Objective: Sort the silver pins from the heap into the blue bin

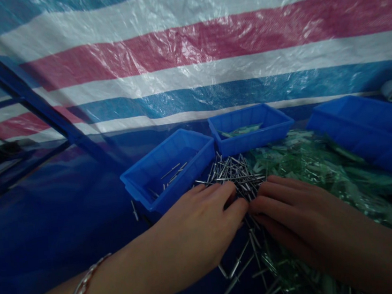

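Head view: both hands, left hand point(200, 229) and right hand point(296, 218), are laid palm-down with fingers loosely curled on a pile of metal pins point(236, 175) just in front of three blue bins point(170, 171), nothing clearly gripped.

Three blue trays are noted on the bench point(48, 215): a left tray point(149, 171), a middle tray point(278, 126) and a right tray point(375, 140). A striped tarpaulin point(185, 49) is hung behind them.

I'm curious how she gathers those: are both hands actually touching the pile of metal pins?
Touching. In the head view, the left hand and right hand rest on the metal pins, fingertips pressed into the pile's near edge.
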`<state>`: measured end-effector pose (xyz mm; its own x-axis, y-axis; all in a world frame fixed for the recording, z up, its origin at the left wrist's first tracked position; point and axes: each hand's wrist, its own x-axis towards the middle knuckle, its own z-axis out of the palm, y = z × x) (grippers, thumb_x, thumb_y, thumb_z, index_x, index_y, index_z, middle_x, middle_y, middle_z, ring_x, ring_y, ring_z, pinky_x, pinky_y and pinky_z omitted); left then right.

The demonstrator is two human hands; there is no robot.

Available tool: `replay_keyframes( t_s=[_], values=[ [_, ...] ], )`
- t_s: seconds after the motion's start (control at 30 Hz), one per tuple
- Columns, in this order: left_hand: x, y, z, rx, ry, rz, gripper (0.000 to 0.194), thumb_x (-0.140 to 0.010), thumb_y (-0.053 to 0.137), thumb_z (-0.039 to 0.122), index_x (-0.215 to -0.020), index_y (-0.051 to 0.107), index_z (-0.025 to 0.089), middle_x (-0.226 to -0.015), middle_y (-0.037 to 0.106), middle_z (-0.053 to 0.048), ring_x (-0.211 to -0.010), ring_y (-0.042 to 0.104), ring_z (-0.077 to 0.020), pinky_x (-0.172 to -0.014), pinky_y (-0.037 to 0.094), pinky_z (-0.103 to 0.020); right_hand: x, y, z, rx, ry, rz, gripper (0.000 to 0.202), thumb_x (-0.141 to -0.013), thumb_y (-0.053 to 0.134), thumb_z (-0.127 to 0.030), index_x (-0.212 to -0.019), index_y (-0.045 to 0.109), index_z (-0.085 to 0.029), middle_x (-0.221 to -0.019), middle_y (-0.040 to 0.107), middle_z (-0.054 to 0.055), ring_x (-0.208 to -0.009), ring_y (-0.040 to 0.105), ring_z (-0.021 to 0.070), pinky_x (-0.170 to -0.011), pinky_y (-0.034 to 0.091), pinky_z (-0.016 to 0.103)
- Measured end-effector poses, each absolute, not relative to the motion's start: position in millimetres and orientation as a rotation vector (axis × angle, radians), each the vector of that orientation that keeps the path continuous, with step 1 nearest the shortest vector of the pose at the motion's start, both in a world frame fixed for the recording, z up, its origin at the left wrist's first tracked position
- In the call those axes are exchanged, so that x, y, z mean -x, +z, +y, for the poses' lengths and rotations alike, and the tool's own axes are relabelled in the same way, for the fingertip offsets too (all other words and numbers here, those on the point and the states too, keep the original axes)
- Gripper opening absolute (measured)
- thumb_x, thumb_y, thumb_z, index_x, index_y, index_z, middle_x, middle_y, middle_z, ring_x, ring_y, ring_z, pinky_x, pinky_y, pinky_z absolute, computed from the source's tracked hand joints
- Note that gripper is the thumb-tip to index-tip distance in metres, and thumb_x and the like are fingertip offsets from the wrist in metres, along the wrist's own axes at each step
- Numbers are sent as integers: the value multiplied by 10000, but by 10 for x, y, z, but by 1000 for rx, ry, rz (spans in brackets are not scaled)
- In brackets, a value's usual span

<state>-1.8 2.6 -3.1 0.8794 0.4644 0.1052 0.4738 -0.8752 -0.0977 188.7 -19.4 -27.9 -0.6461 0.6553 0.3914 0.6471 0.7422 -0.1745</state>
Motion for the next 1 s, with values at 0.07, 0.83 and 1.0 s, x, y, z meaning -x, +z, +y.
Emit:
replay_keyframes(
  t_s=[0.07, 0.83, 1.0],
  values=[
    [20, -24, 21, 2922, -106, -730, 144, -762, 549, 82, -853, 487, 175, -850, 543, -12, -734, 516, -189, -617, 417, -338, -1882, -280, -186, 993, 35, -2506, 179, -838, 439, -80, -789, 586, -169, -753, 613, 51, -706, 548, 195, -642, 488, 353],
    [9, -39, 39, 2960, -68, -773, 168, -777, 531, 50, -876, 477, 174, -883, 545, -15, -770, 527, -190, -635, 422, -328, -1880, -284, -189, 968, -10, -2509, 126, -819, 504, -82, -810, 593, -171, -759, 621, 43, -720, 551, 198, -665, 485, 355],
    [9, -71, 69, 2959, -109, -768, 181, -775, 514, 41, -866, 454, 186, -867, 538, -4, -744, 520, -180, -624, 406, -316, -1878, -292, -174, 961, -23, -2514, 117, -814, 518, -84, -804, 600, -166, -765, 627, 40, -721, 551, 195, -667, 485, 348]
  ],
)
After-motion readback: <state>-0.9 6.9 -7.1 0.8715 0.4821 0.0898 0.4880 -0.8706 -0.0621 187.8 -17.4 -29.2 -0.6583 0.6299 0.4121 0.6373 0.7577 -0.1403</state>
